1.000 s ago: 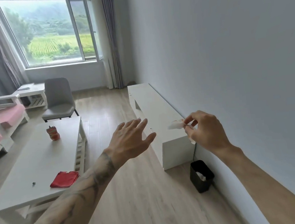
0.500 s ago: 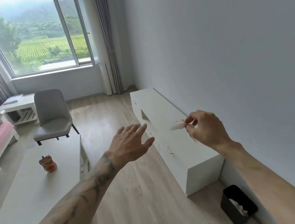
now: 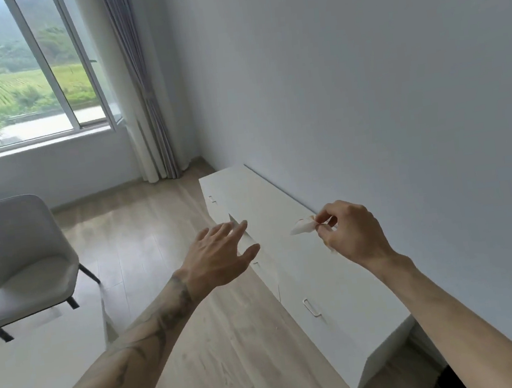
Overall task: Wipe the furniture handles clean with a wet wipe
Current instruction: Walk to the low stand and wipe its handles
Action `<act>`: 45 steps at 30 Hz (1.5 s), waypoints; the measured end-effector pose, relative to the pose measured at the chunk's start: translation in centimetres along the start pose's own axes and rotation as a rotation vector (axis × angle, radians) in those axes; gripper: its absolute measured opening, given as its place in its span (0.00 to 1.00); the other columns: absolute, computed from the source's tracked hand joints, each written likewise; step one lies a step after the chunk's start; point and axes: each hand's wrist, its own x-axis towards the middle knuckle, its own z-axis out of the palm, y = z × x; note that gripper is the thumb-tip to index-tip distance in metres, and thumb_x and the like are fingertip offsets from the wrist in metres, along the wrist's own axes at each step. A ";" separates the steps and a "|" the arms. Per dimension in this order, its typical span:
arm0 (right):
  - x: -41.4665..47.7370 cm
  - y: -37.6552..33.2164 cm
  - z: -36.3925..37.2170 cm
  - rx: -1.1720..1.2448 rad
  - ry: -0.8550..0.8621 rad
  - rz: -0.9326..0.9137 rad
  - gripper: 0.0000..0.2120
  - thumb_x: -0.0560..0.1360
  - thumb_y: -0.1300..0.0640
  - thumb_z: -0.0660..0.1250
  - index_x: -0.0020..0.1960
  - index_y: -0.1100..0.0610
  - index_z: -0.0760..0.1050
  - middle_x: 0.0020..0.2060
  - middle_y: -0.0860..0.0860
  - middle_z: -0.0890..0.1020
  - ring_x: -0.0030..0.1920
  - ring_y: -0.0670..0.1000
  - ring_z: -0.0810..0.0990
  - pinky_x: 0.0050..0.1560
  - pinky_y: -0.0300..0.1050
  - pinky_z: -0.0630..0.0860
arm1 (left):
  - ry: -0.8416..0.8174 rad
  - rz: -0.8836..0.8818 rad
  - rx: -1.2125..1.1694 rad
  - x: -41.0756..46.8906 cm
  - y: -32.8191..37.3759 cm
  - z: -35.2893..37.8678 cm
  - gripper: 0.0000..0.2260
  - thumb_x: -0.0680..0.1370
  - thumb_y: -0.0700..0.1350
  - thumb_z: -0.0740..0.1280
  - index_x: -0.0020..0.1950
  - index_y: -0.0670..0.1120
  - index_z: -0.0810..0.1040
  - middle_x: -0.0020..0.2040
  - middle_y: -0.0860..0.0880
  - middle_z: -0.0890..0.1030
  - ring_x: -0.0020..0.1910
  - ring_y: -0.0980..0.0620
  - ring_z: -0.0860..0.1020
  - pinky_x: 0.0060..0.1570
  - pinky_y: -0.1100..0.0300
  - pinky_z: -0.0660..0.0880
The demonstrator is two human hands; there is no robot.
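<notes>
Two hands: right hand (image 3: 353, 233) pinches a crumpled, seemingly damp wipe (image 3: 302, 226); left hand (image 3: 220, 260) splayed, fingers open.

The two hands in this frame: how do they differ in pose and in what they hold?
The left hand is open, fingers spread, holding nothing; the right hand pinches a white wet wipe between fingertips. The left hand sits over the front edge of the white cabinet; the right hand sits over its top, nearer the wall. Neither touches a handle.
</notes>
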 end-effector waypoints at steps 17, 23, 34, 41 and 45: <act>14.1 7.8 14.8 -0.149 0.223 0.641 0.05 0.76 0.57 0.73 0.45 0.46 0.83 0.41 0.42 0.83 0.42 0.48 0.83 0.36 0.40 0.70 | -0.206 0.591 0.015 34.7 -6.9 12.3 0.31 0.87 0.66 0.54 0.88 0.55 0.55 0.86 0.52 0.59 0.85 0.52 0.57 0.83 0.51 0.52; 17.5 12.5 20.7 -0.113 0.236 0.764 0.04 0.77 0.57 0.73 0.47 0.49 0.84 0.43 0.44 0.85 0.44 0.51 0.85 0.45 0.50 0.81 | -0.269 0.692 0.028 41.7 -6.7 18.8 0.31 0.87 0.66 0.54 0.87 0.55 0.55 0.86 0.52 0.60 0.85 0.52 0.57 0.84 0.51 0.52; 15.9 19.4 37.1 -0.122 0.312 1.017 0.04 0.81 0.57 0.70 0.49 0.48 0.79 0.42 0.42 0.84 0.46 0.49 0.83 0.46 0.52 0.81 | -0.374 0.942 0.091 51.0 -7.5 37.7 0.31 0.86 0.66 0.53 0.87 0.55 0.55 0.86 0.51 0.59 0.85 0.51 0.56 0.83 0.51 0.52; 10.2 27.4 52.4 -0.164 0.351 1.136 0.04 0.81 0.58 0.71 0.50 0.49 0.80 0.45 0.41 0.84 0.47 0.49 0.84 0.48 0.54 0.82 | -0.315 1.091 0.112 52.8 -7.8 55.8 0.32 0.86 0.66 0.52 0.88 0.54 0.54 0.87 0.50 0.57 0.85 0.51 0.56 0.84 0.50 0.50; 6.4 32.9 59.4 -0.185 0.441 1.130 0.06 0.80 0.60 0.71 0.50 0.49 0.80 0.44 0.41 0.84 0.46 0.49 0.84 0.48 0.55 0.82 | -0.206 1.160 0.020 53.1 -7.0 64.8 0.32 0.86 0.66 0.53 0.87 0.51 0.61 0.85 0.47 0.63 0.84 0.47 0.63 0.84 0.47 0.55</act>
